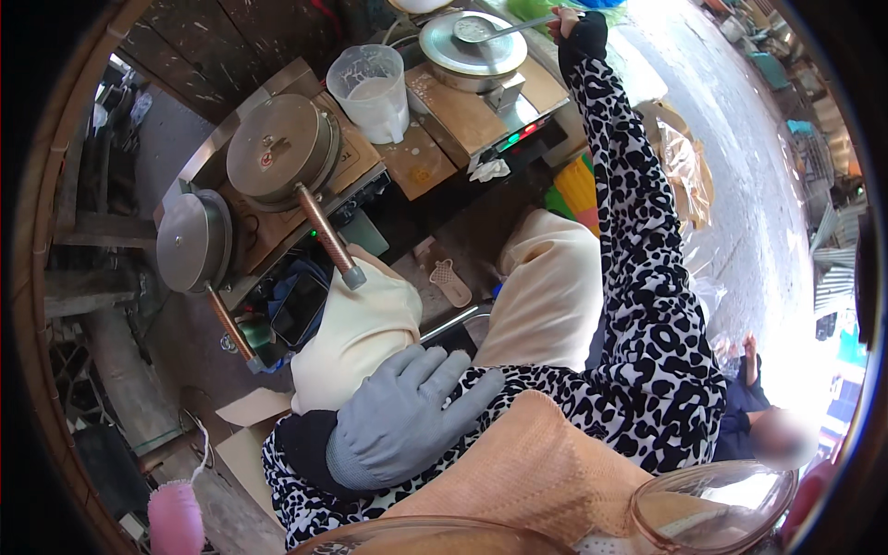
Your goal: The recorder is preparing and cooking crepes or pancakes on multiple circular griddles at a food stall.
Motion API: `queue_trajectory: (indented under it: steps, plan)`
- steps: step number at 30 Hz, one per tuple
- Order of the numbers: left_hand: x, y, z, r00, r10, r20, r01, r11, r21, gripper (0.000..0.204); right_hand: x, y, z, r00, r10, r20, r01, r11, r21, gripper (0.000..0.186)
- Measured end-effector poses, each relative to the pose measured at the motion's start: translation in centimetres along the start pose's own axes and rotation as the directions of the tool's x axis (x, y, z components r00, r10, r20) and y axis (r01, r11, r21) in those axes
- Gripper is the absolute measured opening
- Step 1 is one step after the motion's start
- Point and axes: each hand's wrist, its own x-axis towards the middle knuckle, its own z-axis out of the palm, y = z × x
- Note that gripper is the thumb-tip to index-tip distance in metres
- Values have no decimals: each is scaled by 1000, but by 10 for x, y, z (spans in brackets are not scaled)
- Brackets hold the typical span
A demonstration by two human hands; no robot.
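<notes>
At the far end of my outstretched right arm, my right hand (563, 24) is closed around the handle of a metal ladle (507, 33). The ladle's bowl, with pale liquid in or on it, is over a round pale metal hot plate (435, 44). My left hand (402, 416), in a grey glove, lies on my lap with its fingers extended and nothing in it. To the left of the hot plate stands a cloudy plastic jug (368, 92) of whitish liquid. Further left are a large closed round iron (277, 148) with a coiled handle and a smaller one (190, 242).
Lit controls (523, 137) front the hot plate's unit, with crumpled tissue (488, 170) below. A phone (301, 310) lies under the irons, near my knee. A sandal (450, 283) is on the ground. Another person (749, 407) is at the right edge.
</notes>
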Motion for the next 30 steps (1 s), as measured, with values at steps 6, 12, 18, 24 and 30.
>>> queue_trajectory:
  steps: [6, 12, 18, 24, 30]
  plan:
    - [1, -2, -2, 1000, -16, 4, 16, 999, -29, 39, -4, -3, -13, 997, 10, -75, -15, 998, -67, 21]
    - [-1, -3, 2, 1000, -22, -11, 22, 1000, -21, 40, -9, 2, -27, 996, -43, -77, 33, 991, -130, 20]
    - [-1, -2, -5, 1000, -10, 22, 10, 1000, -29, 44, -7, 13, -39, 907, -419, -29, 402, 886, -230, 17]
    - [-2, -2, -5, 999, -17, 33, 18, 999, -44, 44, -5, 24, -20, 907, -419, -50, 415, 906, -82, 17]
    - [-2, -1, -5, 999, -23, 30, 24, 999, -37, 44, 0, 40, 3, 938, -330, -109, 313, 938, -150, 19]
